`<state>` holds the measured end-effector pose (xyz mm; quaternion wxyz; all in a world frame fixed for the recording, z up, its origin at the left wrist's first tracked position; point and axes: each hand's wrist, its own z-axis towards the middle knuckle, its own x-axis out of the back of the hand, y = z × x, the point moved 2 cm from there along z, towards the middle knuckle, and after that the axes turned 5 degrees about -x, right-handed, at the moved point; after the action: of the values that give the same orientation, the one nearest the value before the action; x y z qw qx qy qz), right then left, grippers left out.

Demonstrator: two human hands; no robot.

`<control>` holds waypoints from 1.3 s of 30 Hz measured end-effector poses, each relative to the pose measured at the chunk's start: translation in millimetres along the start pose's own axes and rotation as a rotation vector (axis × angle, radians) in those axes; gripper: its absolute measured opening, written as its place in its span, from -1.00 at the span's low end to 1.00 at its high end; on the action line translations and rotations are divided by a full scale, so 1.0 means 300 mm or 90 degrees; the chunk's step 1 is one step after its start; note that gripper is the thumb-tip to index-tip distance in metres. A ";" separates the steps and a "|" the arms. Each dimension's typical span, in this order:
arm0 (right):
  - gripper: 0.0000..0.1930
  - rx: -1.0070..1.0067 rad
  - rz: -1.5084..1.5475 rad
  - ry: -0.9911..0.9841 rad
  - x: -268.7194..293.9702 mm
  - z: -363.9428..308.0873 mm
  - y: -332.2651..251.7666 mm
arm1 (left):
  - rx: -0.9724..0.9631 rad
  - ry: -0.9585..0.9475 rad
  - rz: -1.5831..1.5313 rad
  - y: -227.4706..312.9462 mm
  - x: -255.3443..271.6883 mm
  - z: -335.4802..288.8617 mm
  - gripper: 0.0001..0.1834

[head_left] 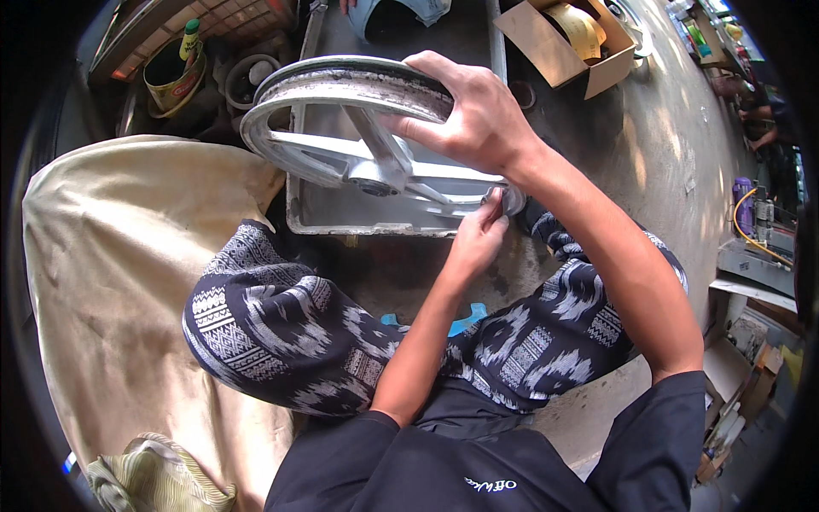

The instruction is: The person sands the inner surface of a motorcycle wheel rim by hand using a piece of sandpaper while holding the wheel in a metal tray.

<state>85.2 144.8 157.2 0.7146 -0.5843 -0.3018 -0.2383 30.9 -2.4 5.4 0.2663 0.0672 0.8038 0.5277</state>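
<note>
A whitish-silver spoked wheel rim point(375, 175), like one off a motorcycle, is tilted over a grey rectangular tray point(367, 229). Its rim channel is patchy with dark and pale marks. My right hand point(482, 115) grips the far right part of the rim, fingers over the outer edge and thumb on the inner side. Lower down, my left hand point(479, 235) is closed at the rim's near right edge. Its fingertips pinch something small and dark there, too hidden to make out.
A pale blue curved part point(388, 15) lies at the tray's far end, near another person's fingers. An open cardboard box point(550, 51) stands at the far right. Buckets point(175, 77) sit at the far left. Beige cloth point(128, 256) spreads beside my left knee; a second person works far right.
</note>
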 end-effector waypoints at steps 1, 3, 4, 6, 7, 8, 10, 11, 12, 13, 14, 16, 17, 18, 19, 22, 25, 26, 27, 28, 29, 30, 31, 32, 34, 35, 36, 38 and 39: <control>-0.34 0.000 0.008 -0.003 -0.015 0.012 -0.012 | 0.000 0.021 -0.043 0.000 0.025 -0.008 -0.34; -0.33 0.007 0.017 -0.010 -0.030 0.030 -0.032 | 0.058 0.117 0.270 -0.158 0.108 0.003 -0.33; -0.33 0.008 0.017 -0.011 -0.022 0.036 -0.028 | 0.087 0.160 0.424 -0.168 0.123 0.017 -0.32; -0.33 0.015 0.026 -0.016 -0.009 0.042 -0.030 | 0.065 0.160 0.414 -0.190 0.123 0.031 -0.33; -0.33 0.012 0.029 -0.021 -0.011 0.035 -0.025 | 0.006 0.143 0.367 -0.196 0.105 0.034 -0.33; -0.33 0.010 0.023 -0.014 -0.012 0.024 -0.019 | -0.046 0.125 0.317 -0.203 0.082 0.018 -0.34; -0.33 0.001 0.012 0.012 0.006 0.011 0.027 | -0.026 0.050 0.073 -0.038 -0.014 -0.011 -0.35; -0.33 0.006 0.012 0.010 0.004 0.017 0.021 | -0.017 0.035 0.007 -0.035 -0.005 -0.014 -0.35; -0.33 0.002 0.015 0.006 0.001 0.018 0.017 | -0.008 0.019 -0.059 -0.033 0.006 -0.015 -0.34; -0.34 0.001 0.017 0.000 -0.003 0.024 0.007 | 0.032 0.051 0.085 -0.060 0.035 -0.011 -0.35; -0.34 0.003 0.020 -0.007 -0.007 0.034 -0.007 | 0.070 0.085 0.228 -0.122 0.079 0.001 -0.36; -0.35 -0.004 0.030 -0.011 -0.015 0.034 -0.023 | 0.089 0.176 0.387 -0.213 0.128 0.009 -0.37; -0.36 -0.008 0.035 -0.013 -0.018 0.036 -0.031 | 0.061 0.167 0.366 -0.227 0.131 0.014 -0.36; -0.36 0.007 0.039 -0.011 -0.022 0.050 -0.041 | 0.034 0.159 0.345 -0.240 0.137 0.019 -0.36; -0.36 -0.002 0.032 -0.008 -0.013 0.033 -0.014 | 0.044 0.105 0.243 -0.159 0.077 0.011 -0.35; -0.37 0.001 0.023 0.010 -0.004 0.011 0.007 | 0.094 0.031 -0.038 0.039 -0.012 -0.016 -0.32; -0.36 0.003 0.026 -0.002 -0.020 0.022 -0.021 | -0.008 0.024 0.059 -0.071 0.059 -0.003 -0.30; -0.36 0.020 0.034 -0.014 -0.047 0.047 -0.067 | -0.073 0.091 0.135 -0.238 0.135 0.004 -0.33; -0.36 0.012 0.027 -0.020 -0.044 0.040 -0.048 | -0.025 0.108 0.200 -0.254 0.135 0.009 -0.33; -0.36 0.008 0.024 -0.019 -0.034 0.039 -0.041 | 0.021 0.126 0.267 -0.250 0.136 0.011 -0.34; -0.36 0.002 0.021 -0.018 -0.024 0.034 -0.031 | 0.013 0.100 0.236 -0.210 0.112 0.014 -0.34; -0.36 -0.004 0.018 -0.017 -0.016 0.031 -0.023 | 0.005 0.076 0.205 -0.168 0.082 0.017 -0.33; -0.36 -0.007 0.015 -0.008 0.001 0.023 -0.008 | 0.001 0.046 0.172 -0.097 0.035 0.009 -0.33; -0.36 -0.012 0.016 0.003 0.015 0.012 0.014 | 0.037 0.021 0.136 0.006 -0.011 -0.010 -0.33; -0.36 -0.006 0.021 -0.001 0.001 0.018 -0.001 | -0.001 0.039 0.136 0.016 0.003 -0.033 -0.35; -0.36 -0.002 0.026 -0.004 -0.001 0.021 -0.003 | 0.029 0.058 0.216 -0.009 0.023 -0.030 -0.35; -0.36 0.002 0.030 -0.007 -0.004 0.023 -0.005 | 0.060 0.076 0.296 -0.059 0.054 -0.021 -0.36; -0.38 0.016 0.040 -0.013 -0.026 0.041 -0.024 | 0.075 0.161 0.348 -0.206 0.141 0.006 -0.37; -0.38 0.021 0.042 -0.015 -0.027 0.044 -0.025 | 0.078 0.180 0.399 -0.237 0.157 0.018 -0.37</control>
<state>72.3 156.2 158.3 0.7278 -0.5850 -0.2948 -0.2028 5.9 -10.4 -75.8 -0.0272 0.2532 0.8031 0.5387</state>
